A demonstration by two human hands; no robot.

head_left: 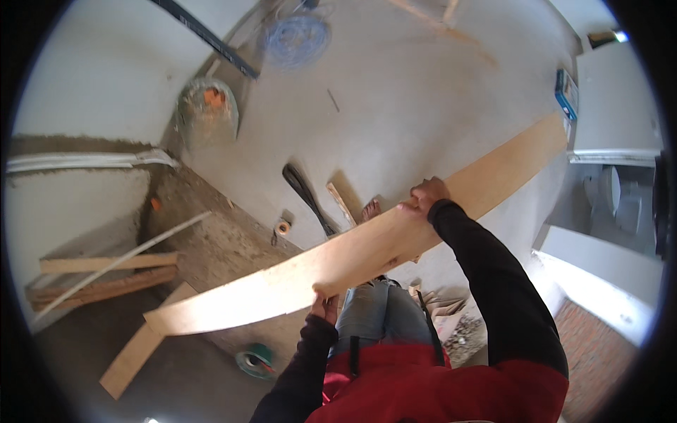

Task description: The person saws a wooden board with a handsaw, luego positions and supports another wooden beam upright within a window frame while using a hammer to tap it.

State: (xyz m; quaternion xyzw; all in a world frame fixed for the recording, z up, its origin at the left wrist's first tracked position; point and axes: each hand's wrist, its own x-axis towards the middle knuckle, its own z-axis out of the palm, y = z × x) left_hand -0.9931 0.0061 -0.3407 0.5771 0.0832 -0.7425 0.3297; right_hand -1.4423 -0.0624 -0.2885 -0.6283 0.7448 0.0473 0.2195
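I hold a long, light wooden board (261,289) that slants across my body from lower left to upper right. My left hand (324,303) grips its near edge left of my legs, fingers partly hidden. My right hand (423,197) is closed over the board farther to the right. Another short board (130,359) lies under the left end, angled toward me. Just beyond the board are a bare foot (370,209), a narrow wood strip (340,201) and a dark folded strap or cable (307,194).
A coil of blue tubing (296,39), a scuffed green container (194,113) and a roll of tape (282,227) lie on the floor (381,106). Wood planks (106,280) and a white pipe (169,235) are at left. A boxed item (566,95) stands by the right doorway; a toilet (603,190) shows beyond.
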